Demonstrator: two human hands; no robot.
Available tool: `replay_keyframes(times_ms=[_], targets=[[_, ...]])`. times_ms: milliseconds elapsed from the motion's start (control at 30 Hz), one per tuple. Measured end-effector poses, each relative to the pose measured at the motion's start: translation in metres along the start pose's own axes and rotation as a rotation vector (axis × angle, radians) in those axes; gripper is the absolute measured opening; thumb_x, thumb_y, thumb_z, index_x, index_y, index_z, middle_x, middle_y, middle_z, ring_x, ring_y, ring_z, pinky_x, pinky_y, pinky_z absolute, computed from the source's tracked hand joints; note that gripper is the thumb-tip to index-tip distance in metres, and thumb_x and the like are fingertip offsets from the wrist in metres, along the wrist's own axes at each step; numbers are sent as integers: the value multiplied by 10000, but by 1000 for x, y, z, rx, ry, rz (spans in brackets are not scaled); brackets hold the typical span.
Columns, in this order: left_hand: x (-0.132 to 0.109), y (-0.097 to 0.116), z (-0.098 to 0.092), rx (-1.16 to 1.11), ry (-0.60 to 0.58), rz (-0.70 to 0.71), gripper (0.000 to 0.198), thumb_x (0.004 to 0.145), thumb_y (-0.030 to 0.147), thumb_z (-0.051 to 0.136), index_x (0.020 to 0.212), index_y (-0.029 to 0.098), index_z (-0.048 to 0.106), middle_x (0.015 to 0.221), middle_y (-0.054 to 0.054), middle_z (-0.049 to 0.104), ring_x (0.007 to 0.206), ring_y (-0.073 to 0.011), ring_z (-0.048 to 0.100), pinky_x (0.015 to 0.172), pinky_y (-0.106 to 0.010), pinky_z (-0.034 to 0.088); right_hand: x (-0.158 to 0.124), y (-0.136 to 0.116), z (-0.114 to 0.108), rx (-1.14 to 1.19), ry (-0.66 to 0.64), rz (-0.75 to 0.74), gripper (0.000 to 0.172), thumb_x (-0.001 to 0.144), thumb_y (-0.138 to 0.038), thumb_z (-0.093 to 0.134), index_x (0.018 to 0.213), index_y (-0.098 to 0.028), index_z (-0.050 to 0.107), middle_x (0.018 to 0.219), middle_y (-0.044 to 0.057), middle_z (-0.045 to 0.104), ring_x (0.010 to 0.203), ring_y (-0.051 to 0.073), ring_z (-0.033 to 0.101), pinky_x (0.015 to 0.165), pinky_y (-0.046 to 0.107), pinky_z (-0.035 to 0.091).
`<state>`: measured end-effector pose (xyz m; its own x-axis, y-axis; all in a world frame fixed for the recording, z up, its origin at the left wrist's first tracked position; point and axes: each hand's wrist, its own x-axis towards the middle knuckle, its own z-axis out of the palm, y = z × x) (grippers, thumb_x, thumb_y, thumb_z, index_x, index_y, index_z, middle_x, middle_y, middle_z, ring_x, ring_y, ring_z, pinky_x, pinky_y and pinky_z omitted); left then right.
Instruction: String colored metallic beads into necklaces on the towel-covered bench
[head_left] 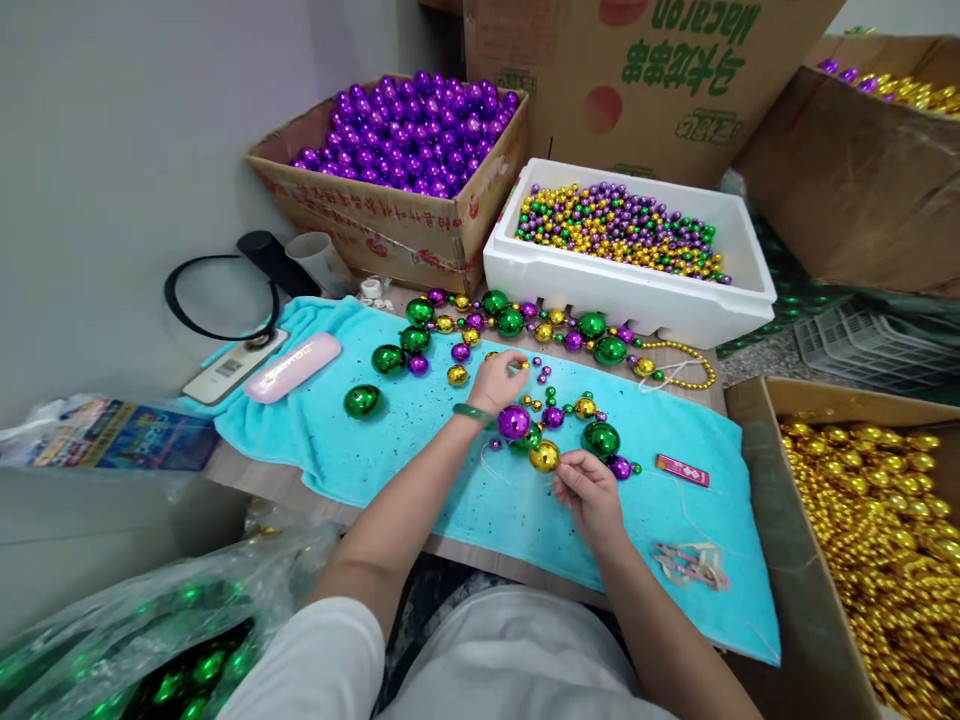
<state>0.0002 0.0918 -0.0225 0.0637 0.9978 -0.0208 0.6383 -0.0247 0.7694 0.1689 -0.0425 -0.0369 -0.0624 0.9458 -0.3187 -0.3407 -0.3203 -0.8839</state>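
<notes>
Gold and glossy, the large bead (544, 456) sits pinched at the tip of the right grip (590, 497); I'd guess light, hard, slippery, best held across its sides. Beyond, leftward, the left grip (498, 383) pinches a tiny bead (525, 366).

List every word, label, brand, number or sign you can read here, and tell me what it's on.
"Macaron", upside down in green, on the large cardboard box; the green Chinese characters beside it aren't clear enough to quote.
Too blurred or small to read: red characters on the purple-bead carton, lettering on the pink case, blue packet and small pink pack.
</notes>
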Motion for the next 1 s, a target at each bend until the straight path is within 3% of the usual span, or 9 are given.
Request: replay_keyframes(times_ms=[33, 133, 233, 533, 1000], targets=[[-9, -1, -7, -152, -1, -22, 257, 862, 210, 522, 1092, 140, 613, 993, -102, 688, 857, -185, 657, 773, -320, 520, 0, -2, -1, -4, 17, -17, 242, 676, -379, 753, 716, -179, 623, 497, -20, 582, 430, 89, 472, 414, 197, 336], [-37, -6, -29, -1025, -35, -144, 275, 804, 270, 638, 1057, 163, 623, 934, -70, 705, 746, -131, 660, 655, -240, 524, 0, -5, -3, -37, 45, -54, 234, 699, -382, 733, 715, -178, 621, 502, -22, 576, 435, 87, 472, 413, 193, 323], [-60, -9, -45, -1410, -51, -216, 242, 750, 222, 711, 977, 160, 653, 881, -56, 711, 707, -107, 658, 607, -192, 521, -2, -6, -4, -79, 47, -74, 229, 710, -380, 724, 712, -175, 623, 502, -21, 572, 432, 85, 464, 412, 196, 312], [-76, -9, -56, -1511, 36, -254, 168, 821, 168, 636, 983, 152, 676, 876, -57, 710, 694, -94, 653, 594, -175, 530, -10, -9, 2, -106, 26, -86, 208, 717, -371, 720, 707, -182, 635, 496, -20, 563, 443, 93, 458, 437, 220, 347], [-84, -12, -61, -1476, 16, -199, 214, 799, 232, 673, 999, 158, 691, 877, -61, 692, 728, -109, 649, 616, -197, 534, -10, -12, 3, -148, 29, -104, 214, 714, -372, 724, 698, -179, 633, 487, -21, 555, 436, 87, 451, 425, 211, 338]])
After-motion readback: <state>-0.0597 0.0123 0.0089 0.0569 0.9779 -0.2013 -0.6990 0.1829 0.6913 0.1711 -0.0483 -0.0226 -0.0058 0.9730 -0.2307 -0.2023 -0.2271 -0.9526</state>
